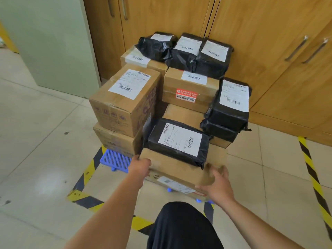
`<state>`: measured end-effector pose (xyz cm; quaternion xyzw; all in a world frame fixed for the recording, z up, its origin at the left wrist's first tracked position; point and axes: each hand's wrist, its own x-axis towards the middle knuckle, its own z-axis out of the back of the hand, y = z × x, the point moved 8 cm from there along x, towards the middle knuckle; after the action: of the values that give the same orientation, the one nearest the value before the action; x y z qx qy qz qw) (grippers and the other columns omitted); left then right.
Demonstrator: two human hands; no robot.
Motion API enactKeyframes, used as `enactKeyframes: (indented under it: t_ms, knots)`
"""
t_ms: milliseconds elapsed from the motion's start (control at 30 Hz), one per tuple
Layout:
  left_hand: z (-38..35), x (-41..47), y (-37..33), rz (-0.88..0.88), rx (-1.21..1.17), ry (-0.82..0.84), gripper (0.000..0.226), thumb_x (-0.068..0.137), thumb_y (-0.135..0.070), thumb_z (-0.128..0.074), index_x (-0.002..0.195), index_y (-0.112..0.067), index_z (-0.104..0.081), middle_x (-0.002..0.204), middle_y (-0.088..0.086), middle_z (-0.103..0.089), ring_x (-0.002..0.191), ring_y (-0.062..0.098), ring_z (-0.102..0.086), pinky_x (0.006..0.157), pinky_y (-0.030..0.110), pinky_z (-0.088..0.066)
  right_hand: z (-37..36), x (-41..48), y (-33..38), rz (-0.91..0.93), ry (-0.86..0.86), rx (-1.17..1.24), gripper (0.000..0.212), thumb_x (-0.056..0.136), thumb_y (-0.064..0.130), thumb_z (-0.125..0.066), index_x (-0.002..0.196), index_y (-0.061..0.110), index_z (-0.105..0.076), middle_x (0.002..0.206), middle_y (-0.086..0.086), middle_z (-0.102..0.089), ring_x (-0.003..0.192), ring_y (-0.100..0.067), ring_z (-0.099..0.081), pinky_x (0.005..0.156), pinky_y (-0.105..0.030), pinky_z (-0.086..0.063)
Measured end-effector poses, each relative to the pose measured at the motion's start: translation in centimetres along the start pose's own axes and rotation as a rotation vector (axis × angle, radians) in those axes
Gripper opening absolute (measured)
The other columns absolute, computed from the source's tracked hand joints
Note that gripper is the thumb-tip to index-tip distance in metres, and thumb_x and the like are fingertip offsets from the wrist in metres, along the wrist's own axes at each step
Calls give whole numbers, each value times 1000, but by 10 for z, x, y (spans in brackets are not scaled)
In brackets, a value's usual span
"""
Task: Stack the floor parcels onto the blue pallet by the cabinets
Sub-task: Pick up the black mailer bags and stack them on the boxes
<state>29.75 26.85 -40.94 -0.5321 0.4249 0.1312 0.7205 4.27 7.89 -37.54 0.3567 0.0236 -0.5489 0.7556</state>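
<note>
Head view: at the far left, one bare corner of the blue pallet (115, 159) shows under a two-high stack of brown boxes (124, 101), inside the striped floor tape (88, 174). Just right of that, my left hand (141, 165) has its fingers curled over the near left corner of a flat cardboard box (170, 169). The box lies at the pallet's front edge with a black parcel (177, 141) loose on top of it. I cannot tell whether the box is fully resting or partly carried. My right hand (218, 184) takes the box's right end. It is blurred, but the fingers look curled round the corner. Further right, two black bags (230, 108) perch on another box in front of the cabinets (278, 51).

As I judge it, the box overhangs the pallet's near side, so letting go too soon could tip it towards me. Any tilt would slide the black parcel off. Shoving the box in hard could knock the left stack.
</note>
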Motion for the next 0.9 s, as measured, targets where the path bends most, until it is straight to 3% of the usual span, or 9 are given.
enactKeyframes:
  t_ms: [167, 267, 333, 467, 600, 700, 800, 900]
  knots:
    - [19, 3, -5, 47, 40, -47, 24, 93, -10, -44, 114, -9, -55, 106, 15, -61, 77, 29, -62, 68, 33, -50, -1, 5, -5, 77, -24, -29, 98, 65, 48, -88, 150, 39, -39, 166, 2, 4, 147, -29, -30, 114, -38, -38]
    - [86, 11, -48, -55, 54, -284, 39, 97, -18, -44, 131, -2, -54, 133, 18, -56, 118, 37, -57, 93, 43, -47, 0, 4, -4, 94, -33, -16, 99, 64, 49, -89, 149, 40, -39, 166, 1, 3, 145, -32, -34, 113, -41, -39]
    - [135, 21, -82, -143, 12, -400, 47, 98, -28, -43, 140, -6, -48, 145, 16, -49, 131, 35, -48, 104, 43, -41, 0, 3, -4, 100, -49, 4, 101, 64, 48, -90, 150, 38, -38, 166, 1, 4, 146, -32, -32, 113, -41, -38]
    - [169, 47, -120, -162, -217, -294, 65, 91, -58, -44, 148, -30, -38, 156, -2, -33, 143, 23, -31, 116, 46, -23, -4, 0, -11, 42, -58, 126, 111, 60, 42, -93, 152, 38, -31, 165, -5, 2, 149, -30, -24, 116, -45, -34]
    - [153, 64, -138, -182, -188, -85, 62, 93, -61, -36, 146, -29, -43, 155, -2, -37, 144, 17, -30, 116, 48, -23, -3, -2, -4, 22, -48, 147, 113, 60, 39, -94, 153, 39, -29, 165, -6, -4, 147, -31, -28, 115, -45, -35]
    - [134, 65, -137, -204, -151, -59, 45, 98, -51, -33, 122, -23, -58, 130, -7, -57, 119, 14, -48, 107, 45, -34, -7, -6, 10, 27, -47, 152, 112, 61, 36, -93, 153, 38, -29, 163, -5, -8, 146, -28, -30, 113, -39, -34]
    - [122, 56, -138, -246, -109, -85, 28, 97, -43, -39, 110, -26, -56, 105, -9, -61, 106, 18, -52, 102, 44, -40, -12, -11, 26, 34, -40, 166, 110, 63, 32, -93, 154, 34, -30, 160, -6, -13, 145, -24, -32, 110, -31, -34]
    - [126, 61, -137, -261, -95, -95, 28, 94, -41, -41, 112, -28, -58, 125, 2, -62, 112, 22, -55, 102, 46, -42, -13, -12, 28, 2, -23, 155, 110, 64, 33, -92, 154, 35, -29, 163, -4, -7, 147, -23, -28, 111, -30, -33]
